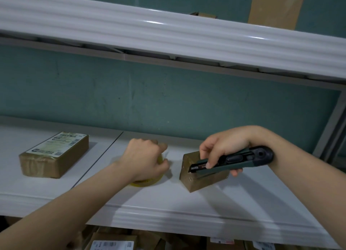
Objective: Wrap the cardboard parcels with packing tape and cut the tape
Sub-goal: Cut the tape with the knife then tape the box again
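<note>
A small cardboard parcel (194, 180) wrapped in glossy tape lies on the white shelf (168, 208), right of centre. My right hand (224, 148) grips a dark green utility knife (243, 161) over the parcel, its tip at the parcel's left top edge. My left hand (146, 158) grips a roll of clear yellowish packing tape (148, 181) standing on the shelf just left of the parcel. The hand hides most of the roll. A larger taped parcel (52, 156) with a printed label lies at the far left.
An upper white shelf (168, 34) overhangs the work area, with a brown box (275, 6) on it. A teal wall stands behind. A grey shelf post (329, 126) rises at the right. Several labelled parcels (112, 244) lie below the shelf's front edge.
</note>
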`<move>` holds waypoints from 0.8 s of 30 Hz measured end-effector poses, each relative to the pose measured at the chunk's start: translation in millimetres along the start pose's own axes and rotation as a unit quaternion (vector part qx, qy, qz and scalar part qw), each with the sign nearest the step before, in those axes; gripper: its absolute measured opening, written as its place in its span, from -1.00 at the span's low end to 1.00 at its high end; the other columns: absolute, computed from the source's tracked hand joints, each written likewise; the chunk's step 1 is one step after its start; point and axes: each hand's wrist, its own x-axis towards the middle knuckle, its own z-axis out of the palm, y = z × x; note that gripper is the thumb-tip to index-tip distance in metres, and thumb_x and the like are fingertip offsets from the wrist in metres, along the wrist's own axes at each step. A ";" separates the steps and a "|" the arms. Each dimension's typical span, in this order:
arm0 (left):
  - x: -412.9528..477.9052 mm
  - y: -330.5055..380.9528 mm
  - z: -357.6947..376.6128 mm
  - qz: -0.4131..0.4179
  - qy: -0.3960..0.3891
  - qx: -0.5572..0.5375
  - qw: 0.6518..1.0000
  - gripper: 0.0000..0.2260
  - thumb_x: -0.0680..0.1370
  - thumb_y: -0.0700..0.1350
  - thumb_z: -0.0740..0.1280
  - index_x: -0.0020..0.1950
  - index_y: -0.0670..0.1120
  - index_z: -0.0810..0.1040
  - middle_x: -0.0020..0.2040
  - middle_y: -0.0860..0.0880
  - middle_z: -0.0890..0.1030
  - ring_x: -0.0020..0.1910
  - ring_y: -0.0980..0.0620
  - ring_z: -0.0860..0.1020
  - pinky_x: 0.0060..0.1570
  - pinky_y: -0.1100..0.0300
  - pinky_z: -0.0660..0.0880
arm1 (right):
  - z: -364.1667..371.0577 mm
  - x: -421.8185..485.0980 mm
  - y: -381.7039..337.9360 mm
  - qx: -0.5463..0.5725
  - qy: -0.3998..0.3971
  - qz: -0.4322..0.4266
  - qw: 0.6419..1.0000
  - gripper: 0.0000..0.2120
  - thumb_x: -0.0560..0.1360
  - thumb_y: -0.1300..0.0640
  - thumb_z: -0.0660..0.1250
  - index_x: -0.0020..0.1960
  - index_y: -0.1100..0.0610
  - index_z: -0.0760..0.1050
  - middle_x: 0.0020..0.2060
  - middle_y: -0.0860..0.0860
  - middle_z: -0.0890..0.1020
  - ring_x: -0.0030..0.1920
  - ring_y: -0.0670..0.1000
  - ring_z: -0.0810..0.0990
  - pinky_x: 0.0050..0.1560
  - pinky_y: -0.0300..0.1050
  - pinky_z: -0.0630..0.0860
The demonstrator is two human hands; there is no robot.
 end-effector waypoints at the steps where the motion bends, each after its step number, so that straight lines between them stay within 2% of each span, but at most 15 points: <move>1: -2.4 -0.7 0.0 0.000 0.003 -0.012 1.000 -0.67 0.37 0.22 0.02 -0.25 -0.04 0.28 -0.27 -0.06 0.52 -0.25 -0.20 0.54 -0.37 0.14 0.22 | -1.5 -1.4 4.3 0.019 0.020 -0.010 1.000 -0.94 0.50 0.25 0.29 -0.05 0.16 0.42 -0.28 0.29 0.51 -0.57 0.04 0.55 -0.58 -0.22 0.47; 3: -7.3 -0.6 1.6 0.003 0.009 -0.029 1.000 -0.60 0.35 0.24 -0.05 -0.22 -0.04 0.36 -0.23 -0.06 0.54 -0.21 -0.19 0.55 -0.36 0.14 0.30 | -6.5 -5.5 16.0 0.074 0.086 -0.031 0.993 -0.92 0.49 0.22 0.31 -0.02 0.17 0.45 -0.32 0.30 0.55 -0.54 0.09 0.56 -0.56 -0.20 0.48; 5: -10.9 -1.8 0.8 0.001 0.019 -0.049 0.999 -0.54 0.34 0.23 -0.06 -0.17 -0.06 0.45 -0.17 -0.05 0.57 -0.14 -0.17 0.56 -0.28 0.10 0.42 | -12.4 -6.6 33.3 0.150 0.192 -0.042 0.969 -0.90 0.50 0.22 0.31 0.01 0.18 0.44 -0.45 0.21 0.58 -0.54 0.10 0.58 -0.56 -0.18 0.50; 6: -12.2 -3.1 -0.4 -0.001 0.025 -0.062 0.998 -0.51 0.34 0.23 -0.06 -0.14 -0.06 0.50 -0.14 -0.04 0.59 -0.10 -0.16 0.56 -0.23 0.07 0.46 | -14.7 -4.8 44.3 0.195 0.254 -0.035 0.947 -0.90 0.52 0.23 0.30 0.02 0.19 0.42 -0.46 0.20 0.58 -0.54 0.11 0.58 -0.56 -0.15 0.52; 8: -13.9 -4.8 -4.8 -0.001 0.037 -0.088 0.995 -0.49 0.35 0.21 -0.05 -0.11 -0.05 0.57 -0.09 0.00 0.62 -0.06 -0.12 0.58 -0.17 0.07 0.48 | -13.6 2.5 69.0 0.275 0.338 -0.001 0.900 -0.91 0.54 0.27 0.27 0.01 0.22 0.36 -0.32 0.25 0.53 -0.52 0.17 0.57 -0.55 -0.09 0.54; 10: -16.3 -3.2 -9.2 0.003 0.055 -0.124 0.991 -0.52 0.37 0.18 0.00 -0.13 -0.03 0.63 -0.06 0.02 0.66 -0.06 -0.09 0.60 -0.17 0.09 0.51 | -3.7 14.9 92.5 0.305 0.353 0.049 0.883 -0.92 0.55 0.28 0.25 -0.04 0.25 0.34 -0.27 0.23 0.47 -0.45 0.15 0.53 -0.48 -0.05 0.53; 13: -18.5 -0.1 -14.7 -0.001 0.066 -0.184 0.981 -0.61 0.39 0.13 0.11 -0.17 -0.04 0.66 -0.11 0.02 0.69 -0.11 -0.07 0.63 -0.17 0.07 0.55 | 11.5 32.3 118.7 0.331 0.359 0.102 0.867 -0.86 0.56 0.24 0.25 -0.15 0.28 0.42 -0.36 0.17 0.50 -0.41 0.09 0.49 -0.41 -0.16 0.44; 16: -16.6 1.2 -20.2 -0.031 0.091 -0.231 0.968 -0.66 0.37 0.10 0.18 -0.21 -0.07 0.66 -0.18 0.03 0.69 -0.16 -0.04 0.63 -0.20 0.07 0.56 | 15.5 40.3 134.9 0.419 0.387 0.090 0.817 -0.84 0.56 0.28 0.24 -0.20 0.27 0.43 -0.37 0.16 0.51 -0.40 0.10 0.48 -0.41 -0.13 0.41; 18: -12.6 3.4 -25.7 -0.029 0.115 -0.227 0.967 -0.70 0.37 0.08 0.20 -0.24 -0.07 0.65 -0.22 0.04 0.69 -0.19 -0.02 0.64 -0.22 0.06 0.56 | 17.9 44.0 147.5 0.454 0.410 0.097 0.785 -0.88 0.56 0.29 0.23 -0.15 0.29 0.43 -0.34 0.17 0.49 -0.39 0.12 0.46 -0.40 -0.09 0.42; 20: -8.1 6.0 -31.8 -0.023 0.138 -0.216 0.966 -0.72 0.38 0.06 0.22 -0.27 -0.07 0.65 -0.25 0.04 0.69 -0.21 -0.01 0.64 -0.26 0.06 0.56 | 22.9 45.3 156.9 0.448 0.418 0.120 0.781 -0.90 0.55 0.31 0.24 -0.12 0.34 0.42 -0.33 0.21 0.50 -0.42 0.14 0.50 -0.45 -0.06 0.46; 22: -3.4 6.8 -38.6 -0.033 0.150 -0.239 0.959 -0.73 0.37 0.06 0.24 -0.27 -0.07 0.65 -0.24 0.06 0.69 -0.21 0.01 0.64 -0.24 0.06 0.56 | 32.8 46.8 162.8 0.432 0.406 0.147 0.792 -0.85 0.52 0.37 0.25 -0.22 0.36 0.38 -0.40 0.21 0.49 -0.58 0.12 0.49 -0.63 -0.14 0.41; 24: 1.8 7.6 -45.6 -0.049 0.145 -0.298 0.942 -0.75 0.36 0.06 0.27 -0.25 -0.05 0.67 -0.21 0.10 0.69 -0.18 0.08 0.64 -0.17 0.06 0.57 | 43.9 50.5 169.1 0.411 0.380 0.168 0.811 -0.81 0.46 0.42 0.32 -0.28 0.36 0.36 -0.46 0.18 0.50 -0.60 0.10 0.49 -0.59 -0.16 0.44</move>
